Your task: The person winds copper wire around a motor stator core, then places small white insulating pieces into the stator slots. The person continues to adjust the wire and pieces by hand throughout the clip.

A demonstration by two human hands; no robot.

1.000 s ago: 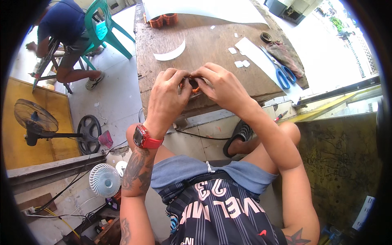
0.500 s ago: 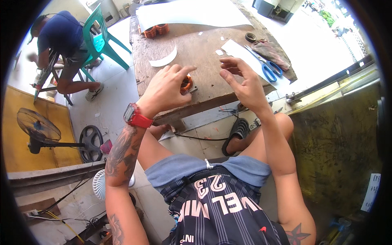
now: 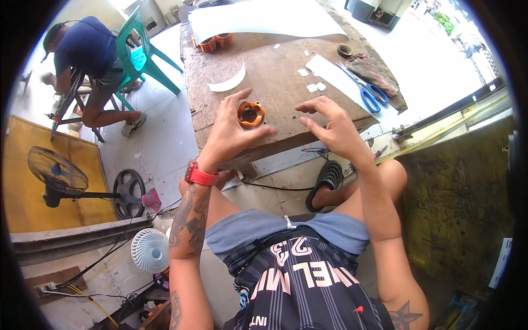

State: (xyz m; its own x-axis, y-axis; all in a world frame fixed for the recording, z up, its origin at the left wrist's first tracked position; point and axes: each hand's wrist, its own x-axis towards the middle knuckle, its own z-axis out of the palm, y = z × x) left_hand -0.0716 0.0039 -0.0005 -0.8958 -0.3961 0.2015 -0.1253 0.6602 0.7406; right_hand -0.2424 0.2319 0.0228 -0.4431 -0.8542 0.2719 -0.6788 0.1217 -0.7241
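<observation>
A small motor stator (image 3: 242,117) with a ring of orange-copper windings stands on the wooden table near its front edge. My left hand (image 3: 231,125) is beside it, fingers and thumb spread around its left and near sides; whether they touch it I cannot tell. Farther right, my right hand (image 3: 336,130) hovers over the table's front edge with fingers apart and nothing in them. Several small white paper pieces (image 3: 312,88) lie beyond the right hand. A curved white paper strip (image 3: 228,84) rests behind the left hand.
Blue-handled scissors (image 3: 374,98) lie by a white sheet strip (image 3: 335,74), a rag (image 3: 374,74) and a tape roll (image 3: 344,51). A large white sheet (image 3: 264,19) covers orange coils (image 3: 215,43) at the back. Left are a person (image 3: 91,49), a green chair (image 3: 137,52) and a fan (image 3: 58,170).
My left hand has drawn back and opened out, so more of the stator shows. My right hand has lowered slightly, and more white paper pieces show beyond it. The view has shifted a little.
</observation>
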